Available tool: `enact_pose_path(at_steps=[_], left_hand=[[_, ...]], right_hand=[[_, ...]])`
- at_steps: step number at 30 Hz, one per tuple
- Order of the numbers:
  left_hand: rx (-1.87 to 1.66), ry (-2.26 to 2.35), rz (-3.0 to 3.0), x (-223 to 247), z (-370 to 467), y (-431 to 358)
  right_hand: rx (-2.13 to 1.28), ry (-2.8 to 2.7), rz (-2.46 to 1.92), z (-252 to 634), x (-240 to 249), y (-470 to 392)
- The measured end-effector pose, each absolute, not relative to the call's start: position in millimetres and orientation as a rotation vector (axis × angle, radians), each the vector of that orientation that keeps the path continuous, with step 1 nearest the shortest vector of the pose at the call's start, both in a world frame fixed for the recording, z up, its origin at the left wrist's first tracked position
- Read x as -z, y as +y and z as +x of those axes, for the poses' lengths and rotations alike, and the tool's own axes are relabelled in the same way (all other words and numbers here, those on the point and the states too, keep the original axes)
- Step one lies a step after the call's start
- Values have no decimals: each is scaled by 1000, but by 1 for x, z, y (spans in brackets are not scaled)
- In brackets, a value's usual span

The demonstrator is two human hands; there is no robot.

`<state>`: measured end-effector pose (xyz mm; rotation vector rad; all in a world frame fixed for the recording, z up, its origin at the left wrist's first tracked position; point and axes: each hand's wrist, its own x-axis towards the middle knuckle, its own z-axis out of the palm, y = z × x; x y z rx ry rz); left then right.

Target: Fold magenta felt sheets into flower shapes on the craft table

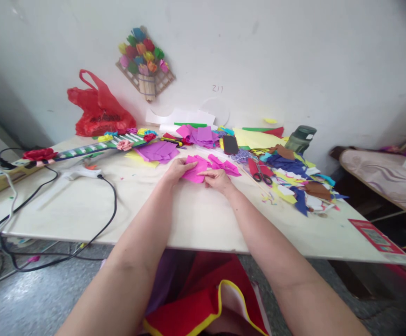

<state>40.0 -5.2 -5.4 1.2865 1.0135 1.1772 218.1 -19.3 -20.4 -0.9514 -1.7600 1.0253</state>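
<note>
Over the middle of the white table, a piece of magenta paper (195, 172) is held between my two hands. My left hand (179, 170) pinches its left edge, fingers closed. At its lower right, my right hand (216, 180) grips the same paper with thumb and fingers pressed together. More magenta paper pieces (225, 164) lie just behind my right hand. Beyond them are a dark phone (230, 144) and a stack of purple paper (203, 135). A pair of scissors (261, 173) with dark handles rests to the right, beside a thin wooden stick (250, 175).
A heap of coloured paper scraps (300, 179) and a green bottle (301, 139) occupy the right side. On the left are a white glue gun (80, 173) with a looping black cord, a flower-decorated strip (101, 148) and a red plastic bag (99, 107). The table's front edge (206, 248) is near me.
</note>
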Motion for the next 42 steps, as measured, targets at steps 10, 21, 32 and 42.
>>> enact_pose_path(at_steps=[10, 21, 32, 42], left_hand=[[-1143, 954, 1296, 6, 39, -5], [-1126, 937, 1289, 9, 39, 0], [-1155, 990, 1374, 11, 39, -1], [-1099, 1041, 1489, 9, 38, -2]], right_hand=[[-1117, -1736, -926, 218, 30, -14], [-912, -1886, -971, 220, 32, -10], [-88, -2143, -1009, 214, 30, -6], [-216, -2106, -898, 214, 33, 0]])
